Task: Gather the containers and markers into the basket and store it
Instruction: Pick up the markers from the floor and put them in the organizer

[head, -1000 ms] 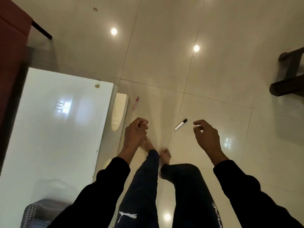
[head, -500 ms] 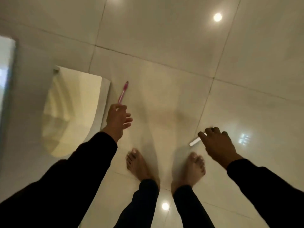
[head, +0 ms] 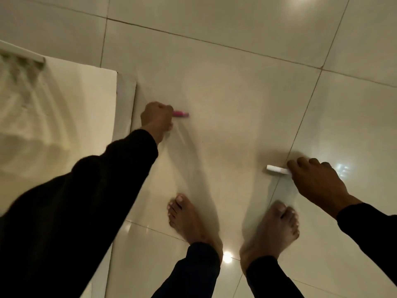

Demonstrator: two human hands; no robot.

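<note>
Markers sit in both my hands: the pink marker pokes out rightward from my left hand, fingers curled tight around it, and the white marker sticks out leftward from my right hand, which grips it, seemingly just above the tiled floor. Both my bare feet stand below, between my hands, and a pale panel lies just left of my left hand.

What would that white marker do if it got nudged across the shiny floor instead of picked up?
Probably roll or skid: the white marker looks like a slim round stick, and the floor tiles are glossy enough to mirror lights. It seems rigid and light, since the right hand takes it by one end with the fingertips alone.
</note>
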